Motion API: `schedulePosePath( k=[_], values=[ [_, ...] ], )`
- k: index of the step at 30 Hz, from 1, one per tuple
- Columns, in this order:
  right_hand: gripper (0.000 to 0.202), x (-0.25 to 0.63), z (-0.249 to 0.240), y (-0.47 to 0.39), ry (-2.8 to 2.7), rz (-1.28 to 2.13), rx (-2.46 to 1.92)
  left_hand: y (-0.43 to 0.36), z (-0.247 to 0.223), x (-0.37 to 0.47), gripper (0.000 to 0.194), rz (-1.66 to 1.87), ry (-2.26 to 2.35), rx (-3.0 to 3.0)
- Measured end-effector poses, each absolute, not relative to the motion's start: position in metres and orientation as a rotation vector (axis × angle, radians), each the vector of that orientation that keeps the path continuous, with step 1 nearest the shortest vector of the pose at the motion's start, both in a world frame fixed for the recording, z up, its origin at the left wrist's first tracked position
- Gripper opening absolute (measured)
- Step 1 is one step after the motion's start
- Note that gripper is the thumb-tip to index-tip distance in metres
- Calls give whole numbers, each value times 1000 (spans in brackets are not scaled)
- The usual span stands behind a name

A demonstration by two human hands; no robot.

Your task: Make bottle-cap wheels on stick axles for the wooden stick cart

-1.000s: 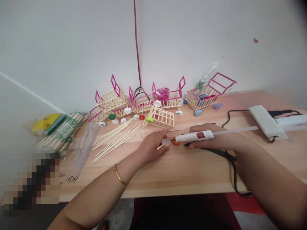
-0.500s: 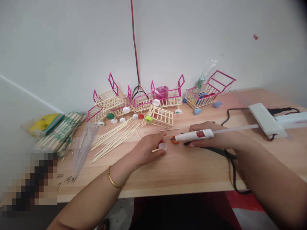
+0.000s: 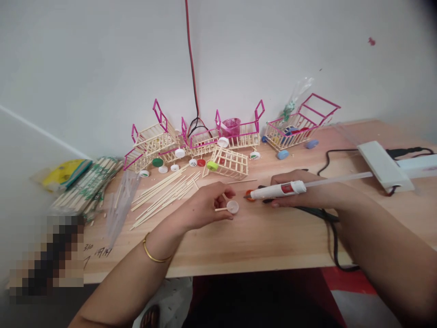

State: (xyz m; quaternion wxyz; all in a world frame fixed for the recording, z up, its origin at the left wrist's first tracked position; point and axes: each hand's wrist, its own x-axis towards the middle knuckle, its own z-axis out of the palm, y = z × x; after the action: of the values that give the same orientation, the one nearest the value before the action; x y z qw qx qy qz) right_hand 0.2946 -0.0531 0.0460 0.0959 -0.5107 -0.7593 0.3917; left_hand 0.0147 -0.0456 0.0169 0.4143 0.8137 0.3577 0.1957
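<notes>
My left hand is closed on a short wooden stick, its thumb and fingers around the piece. A pale translucent bottle cap sits at the stick's right end, its round face turned towards me. In my right hand is a white glue gun, pointing left, with a clear glue stick out of its back. The nozzle is just right of the pale cap, apart from it. Behind the nozzle an orange cap lies on the table, partly hidden.
Small stick carts with bottle-cap wheels stand along the wall, one stick cart nearest my hands. Loose sticks and bundled sticks lie left. A white power strip and a black cable are on the right.
My left hand has drawn slightly left and its fingers have lifted off the table. The pale cap now shows more of its face. The glue gun stays nearly in place.
</notes>
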Motion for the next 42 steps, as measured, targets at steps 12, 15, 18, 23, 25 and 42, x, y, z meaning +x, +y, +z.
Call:
schedulePosePath(
  k=[12,15,18,23,25,42],
  values=[
    [33,295,44,-52,-2249,1195,-1510,-44,13,16,15,615,888,2064],
    [29,295,42,-52,-2233,1175,-1526,-44,11,17,14,651,903,2101],
    [32,293,41,-52,-2205,1127,-1589,-44,9,18,13,654,928,2155],
    [34,285,45,-57,-2220,1167,-1376,-44,7,20,12,665,909,2286],
    [35,281,42,-58,-2247,1099,-1330,-44,6,21,11,687,881,2331],
    [22,229,42,-70,-2112,707,-1309,-37,-11,32,35,700,721,2581]
  ],
)
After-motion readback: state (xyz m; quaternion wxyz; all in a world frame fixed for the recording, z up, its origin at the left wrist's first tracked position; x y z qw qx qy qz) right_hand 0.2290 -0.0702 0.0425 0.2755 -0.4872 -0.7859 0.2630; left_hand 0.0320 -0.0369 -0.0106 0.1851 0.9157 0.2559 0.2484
